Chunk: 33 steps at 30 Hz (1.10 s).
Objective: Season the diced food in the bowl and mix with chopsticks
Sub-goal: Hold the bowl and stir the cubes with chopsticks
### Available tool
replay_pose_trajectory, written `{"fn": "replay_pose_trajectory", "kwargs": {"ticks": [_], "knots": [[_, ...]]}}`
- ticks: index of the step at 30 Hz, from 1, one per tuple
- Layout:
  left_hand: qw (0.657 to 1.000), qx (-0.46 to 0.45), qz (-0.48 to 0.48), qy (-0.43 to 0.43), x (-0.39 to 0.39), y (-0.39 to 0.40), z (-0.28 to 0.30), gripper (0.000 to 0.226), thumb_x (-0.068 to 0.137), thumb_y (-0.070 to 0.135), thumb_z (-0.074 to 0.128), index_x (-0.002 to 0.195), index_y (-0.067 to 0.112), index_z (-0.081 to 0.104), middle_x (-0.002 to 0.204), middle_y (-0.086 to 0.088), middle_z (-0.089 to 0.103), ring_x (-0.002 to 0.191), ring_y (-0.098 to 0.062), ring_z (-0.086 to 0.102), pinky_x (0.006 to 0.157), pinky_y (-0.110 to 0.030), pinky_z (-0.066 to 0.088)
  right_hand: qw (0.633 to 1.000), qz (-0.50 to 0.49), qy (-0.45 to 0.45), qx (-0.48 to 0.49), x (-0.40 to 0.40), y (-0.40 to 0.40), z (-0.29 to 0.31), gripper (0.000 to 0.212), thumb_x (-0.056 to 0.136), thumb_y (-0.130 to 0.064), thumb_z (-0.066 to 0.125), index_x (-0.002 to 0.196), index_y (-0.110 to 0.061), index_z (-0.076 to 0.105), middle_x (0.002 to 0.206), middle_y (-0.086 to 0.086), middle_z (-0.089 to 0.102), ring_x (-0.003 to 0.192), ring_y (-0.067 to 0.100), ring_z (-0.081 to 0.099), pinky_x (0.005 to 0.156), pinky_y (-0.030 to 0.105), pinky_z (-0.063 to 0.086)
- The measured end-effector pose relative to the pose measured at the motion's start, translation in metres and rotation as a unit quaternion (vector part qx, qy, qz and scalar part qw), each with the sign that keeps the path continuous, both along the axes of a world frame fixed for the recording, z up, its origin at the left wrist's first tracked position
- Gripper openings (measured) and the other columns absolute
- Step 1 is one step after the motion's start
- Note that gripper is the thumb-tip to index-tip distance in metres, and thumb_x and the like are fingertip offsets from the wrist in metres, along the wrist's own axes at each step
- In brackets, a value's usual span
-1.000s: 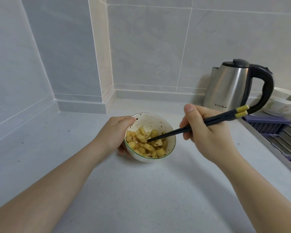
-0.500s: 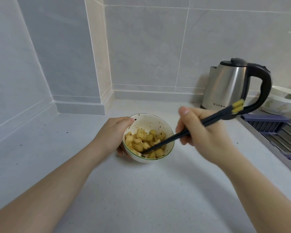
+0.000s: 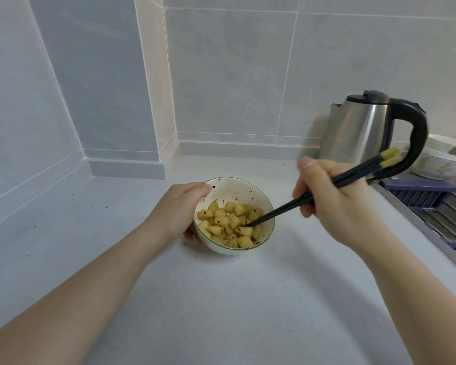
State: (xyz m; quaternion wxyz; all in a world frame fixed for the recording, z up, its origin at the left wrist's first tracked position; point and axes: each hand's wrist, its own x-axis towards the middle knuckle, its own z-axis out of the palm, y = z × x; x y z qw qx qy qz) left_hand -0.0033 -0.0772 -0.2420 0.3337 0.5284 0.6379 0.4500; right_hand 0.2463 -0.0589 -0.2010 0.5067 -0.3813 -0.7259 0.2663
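Kettle behind right hand pinching chopsticks; left hand gripping bowl of diced food.

1. The left hand covers the bowl wall at nine o'clock; its fingertips are out of sight beneath.
2. The chopsticks vanish mid-length inside the right hand grip; their tips are buried among diced food.
3. At three o'clock, the frame edge crops a white container and the sink rack.
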Motion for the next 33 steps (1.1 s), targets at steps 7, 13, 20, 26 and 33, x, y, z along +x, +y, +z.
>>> {"fn": "replay_pose_trajectory", "kwargs": {"ticks": [7, 13, 20, 26, 33], "knots": [[1.0, -0.008, -0.002, -0.008, 0.0, -0.001, 0.001, 0.043, 0.104, 0.036, 0.047, 0.091, 0.003, 0.069, 0.067, -0.012, 0.07, 0.056, -0.025, 0.065, 0.049, -0.029, 0.045, 0.999, 0.003, 0.033, 0.022, -0.013, -0.002, -0.009, 0.051, 0.107, -0.03, 0.046, 0.065, -0.008, 0.066, 0.055, 0.012, 0.063, 0.047, 0.011, 0.052, 0.049, 0.02, 0.041], [1.0, -0.008, -0.004, -0.009, -0.001, 0.0, 0.0, 0.042, 0.103, 0.039, 0.048, 0.091, 0.006, 0.072, 0.071, -0.009, 0.073, 0.059, -0.023, 0.065, 0.054, -0.031, 0.046, 0.999, 0.019, 0.04, -0.017, 0.016, 0.004, 0.014, 0.055, 0.107, -0.029, 0.046, 0.059, -0.008, 0.063, 0.048, 0.012, 0.057, 0.043, 0.02, 0.05, 0.044, 0.021, 0.039], [1.0, -0.004, -0.001, -0.002, 0.001, -0.001, 0.0, 0.045, 0.105, 0.036, 0.045, 0.092, 0.001, 0.071, 0.062, -0.003, 0.073, 0.05, -0.012, 0.065, 0.054, -0.03, 0.043, 0.998, 0.062, -0.023, 0.016, -0.021, -0.009, -0.015, 0.048, 0.105, -0.034, 0.046, 0.068, -0.011, 0.066, 0.056, 0.008, 0.065, 0.048, 0.007, 0.054, 0.05, 0.021, 0.044], [1.0, -0.003, -0.002, -0.004, 0.001, 0.0, 0.002, 0.043, 0.105, 0.035, 0.047, 0.088, 0.005, 0.073, 0.066, -0.009, 0.074, 0.051, -0.015, 0.065, 0.05, -0.029, 0.044, 0.997, -0.01, 0.062, 0.041, -0.003, -0.001, 0.001, 0.051, 0.108, -0.029, 0.046, 0.063, -0.012, 0.065, 0.053, 0.011, 0.063, 0.044, 0.011, 0.053, 0.047, 0.018, 0.041], [1.0, -0.007, -0.004, -0.001, 0.002, -0.002, 0.003, 0.043, 0.105, 0.035, 0.047, 0.088, 0.005, 0.072, 0.068, -0.013, 0.073, 0.054, -0.019, 0.066, 0.046, -0.026, 0.045, 0.999, 0.038, 0.033, -0.006, 0.002, -0.004, 0.006, 0.055, 0.106, -0.028, 0.047, 0.055, -0.013, 0.063, 0.046, 0.011, 0.058, 0.04, 0.016, 0.049, 0.043, 0.02, 0.04]]}}
